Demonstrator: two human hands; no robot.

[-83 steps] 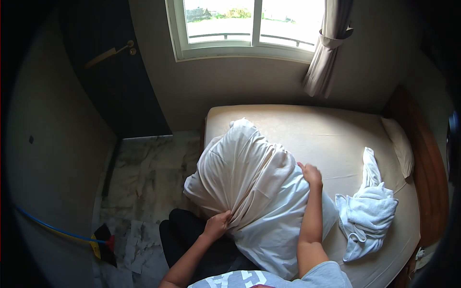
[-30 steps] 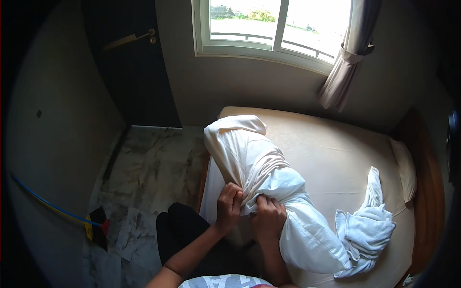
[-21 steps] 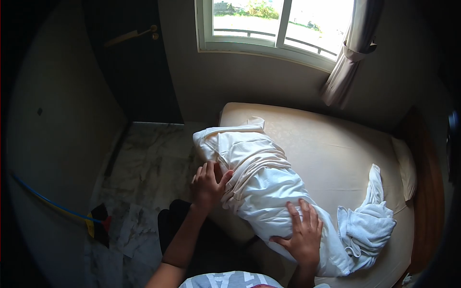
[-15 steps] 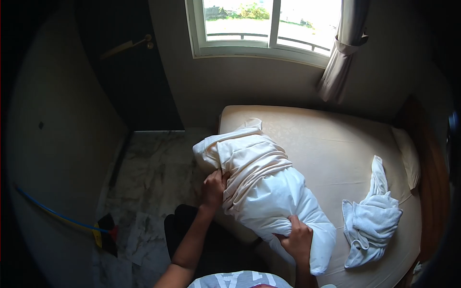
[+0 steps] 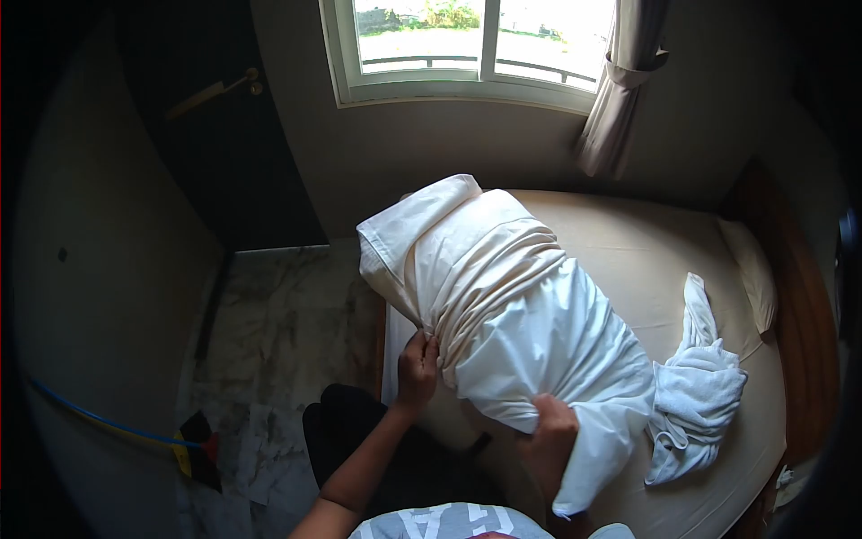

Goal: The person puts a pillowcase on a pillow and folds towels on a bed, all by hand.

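Our pillow [image 5: 512, 305] has risen off the bed [image 5: 664, 242] since a moment ago, with our left hand [image 5: 417, 364] pinching its side and our right hand [image 5: 548, 440] clamped on its lower end, fingers bearing its weight.

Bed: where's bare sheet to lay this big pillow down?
Bare sheet lies on the bed toward the window, between the big pillow and the small pillow by the headboard. The near edge is crowded: towel, left hand, right hand.

Bedroom, domestic: bed [image 5: 682, 260] with fitted sheet at right, wooden headboard [image 5: 790, 296] far right, curtained window [image 5: 467, 40] at top, dark door [image 5: 215, 117] upper left, marble floor [image 5: 287, 314] lower left.
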